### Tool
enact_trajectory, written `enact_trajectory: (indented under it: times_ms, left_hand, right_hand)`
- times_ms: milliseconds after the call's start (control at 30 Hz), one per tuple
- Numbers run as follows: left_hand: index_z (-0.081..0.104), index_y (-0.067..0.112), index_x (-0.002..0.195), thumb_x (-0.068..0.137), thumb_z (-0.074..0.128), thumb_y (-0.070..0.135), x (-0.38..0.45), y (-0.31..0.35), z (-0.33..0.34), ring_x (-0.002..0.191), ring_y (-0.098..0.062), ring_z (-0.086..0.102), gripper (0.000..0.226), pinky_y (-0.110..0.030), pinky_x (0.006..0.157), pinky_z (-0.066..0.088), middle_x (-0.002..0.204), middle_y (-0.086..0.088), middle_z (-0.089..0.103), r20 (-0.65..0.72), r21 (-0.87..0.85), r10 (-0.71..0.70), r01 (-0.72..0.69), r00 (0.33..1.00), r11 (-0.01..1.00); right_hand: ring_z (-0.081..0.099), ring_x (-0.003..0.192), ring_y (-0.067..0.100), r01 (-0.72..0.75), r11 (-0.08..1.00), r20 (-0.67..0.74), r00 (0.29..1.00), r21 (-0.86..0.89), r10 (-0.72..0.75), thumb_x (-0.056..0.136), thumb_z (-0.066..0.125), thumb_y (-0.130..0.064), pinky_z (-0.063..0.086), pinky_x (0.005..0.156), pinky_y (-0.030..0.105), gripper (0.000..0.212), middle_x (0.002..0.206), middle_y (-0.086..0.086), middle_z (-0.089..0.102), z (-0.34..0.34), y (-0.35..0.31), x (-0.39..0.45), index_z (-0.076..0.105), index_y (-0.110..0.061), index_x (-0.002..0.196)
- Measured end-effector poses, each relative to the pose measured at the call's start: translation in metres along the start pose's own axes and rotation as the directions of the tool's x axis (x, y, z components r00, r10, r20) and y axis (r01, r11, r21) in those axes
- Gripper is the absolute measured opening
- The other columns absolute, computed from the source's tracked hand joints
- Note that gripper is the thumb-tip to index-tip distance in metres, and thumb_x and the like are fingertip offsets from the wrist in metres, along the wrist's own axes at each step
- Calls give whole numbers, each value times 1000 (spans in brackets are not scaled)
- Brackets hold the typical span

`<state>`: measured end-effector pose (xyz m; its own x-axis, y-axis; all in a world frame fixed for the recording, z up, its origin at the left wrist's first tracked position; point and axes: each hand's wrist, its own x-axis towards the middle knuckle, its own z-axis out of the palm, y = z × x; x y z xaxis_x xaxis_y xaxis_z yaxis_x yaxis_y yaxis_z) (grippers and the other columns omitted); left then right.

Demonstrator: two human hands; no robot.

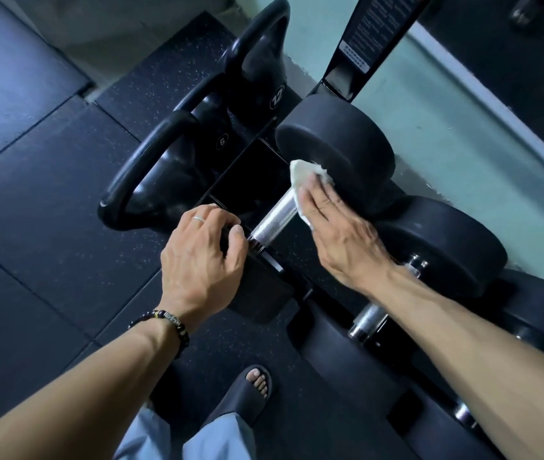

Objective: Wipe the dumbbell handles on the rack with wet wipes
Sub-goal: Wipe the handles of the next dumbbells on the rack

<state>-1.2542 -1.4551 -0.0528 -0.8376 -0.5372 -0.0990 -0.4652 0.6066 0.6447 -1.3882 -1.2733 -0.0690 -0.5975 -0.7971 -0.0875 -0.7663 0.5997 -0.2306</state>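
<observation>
- The dumbbell handle [272, 219] being cleaned — a knurled silver bar — lies on the rack [257, 180], running from the near-side head under the left hand up to the big black head [335, 151] on the far side.
- At far left, two kettlebells [164, 167] stand on the rubber floor [32, 194] just beside the rack, apart from the work.
- The left hand [202, 260] rests curled over the near end of the dumbbell, fingers wrapped on the dark head; it appears to steady the weight, which is sound practice, since a round head may roll under a sideways rub.
- The wet wipe [300, 180] is bunched against the far end of the handle, touching the inner face of the far head.
- The right hand [337, 227] presses the wipe down with fingers laid nearly flat and straight — not closed around the bar.
- To do this step well, the person would likely wrap the wipe round the bar and draw it along the full length towards the left hand, turning it so the underside of the knurling is reached too.
- To the right, further dumbbells [443, 240] sit in the rack with their handles [370, 318] partly hidden by the forearm; these look still to be wiped.
- No container or wipe packet is visible.
</observation>
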Motion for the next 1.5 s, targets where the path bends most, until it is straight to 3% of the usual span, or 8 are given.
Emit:
enact_trajectory:
  times_ms: [167, 333, 467, 567, 800, 933, 1233, 1500]
  left_hand:
    - [67, 20, 96, 91, 41, 36, 0, 4, -1, 114, -8, 45, 30, -29, 78, 32, 109, 9, 60, 9, 8, -27, 27, 1000, 1000]
    - [67, 20, 97, 92, 38, 36, 0, 3, 0, 118, -9, 44, 33, -29, 80, 31, 113, 9, 59, 37, 17, -42, 42, 998, 999]
    - [66, 20, 96, 92, 34, 39, 2, 1, 1, 118, -13, 47, 37, -29, 79, 32, 114, 8, 60, 47, 36, -27, 25, 999, 999]
    - [66, 20, 97, 90, 28, 43, 1, 2, 0, 119, -13, 46, 45, -29, 80, 32, 116, 7, 59, 49, 37, -14, 13, 999, 999]
    - [66, 20, 97, 92, 28, 41, 1, 1, -1, 118, -13, 44, 44, -27, 81, 30, 117, 4, 58, 69, 38, -8, 6, 998, 999]
    - [66, 19, 97, 91, 27, 43, 1, 1, -1, 120, -13, 43, 46, -26, 81, 30, 116, 3, 59, 73, 29, -6, 3, 997, 1000]
    - [66, 19, 95, 91, 25, 45, 0, 0, -1, 120, -12, 43, 49, -26, 81, 30, 112, 4, 59, 81, 16, -1, 0, 997, 1000]
    - [66, 21, 92, 91, 24, 43, 2, -1, 0, 117, -12, 44, 48, -25, 81, 30, 109, 6, 58, 83, 5, 14, -14, 996, 1000]
  right_hand:
    - [-1, 141, -6, -455, 577, 319, 890, 678, 327, 108, 32, -8, 3, 109, -1, 56, 168, 2, -5, -1, -70, -6, 11, -13, 160]
    - [35, 142, 9, -523, 198, 360, 769, 829, 528, 110, 31, -18, 23, 119, 25, 55, 157, 5, 28, -9, -76, 18, 9, -5, 159]
    - [31, 136, 10, -570, 224, 428, 776, 791, 463, 109, 30, -11, 26, 98, 2, 58, 152, 1, 23, -15, -92, 14, 1, -4, 158]
    - [47, 102, 16, -646, 302, 547, 759, 701, 354, 109, 31, -20, 34, 87, 21, 37, 120, 12, 52, -17, -96, -1, 31, 1, 139]
    - [51, 77, 18, -630, 346, 464, 761, 696, 454, 106, 35, -18, 38, 79, 32, 42, 93, 7, 52, -12, -86, 19, 29, -4, 145]
    - [50, 80, 16, -683, 380, 590, 731, 624, 344, 105, 35, -31, 41, 76, 38, 30, 87, -5, 51, -15, -97, -3, 42, -32, 76]
    - [51, 78, 13, -712, 351, 605, 702, 608, 376, 107, 37, -29, 40, 70, 27, 26, 89, -1, 56, -8, -96, 2, 50, -17, 88]
    - [48, 57, 6, -674, 211, 289, 550, 708, 783, 100, 52, -16, 40, 58, 26, 30, 71, -1, 54, 3, -88, 29, 55, -8, 71]
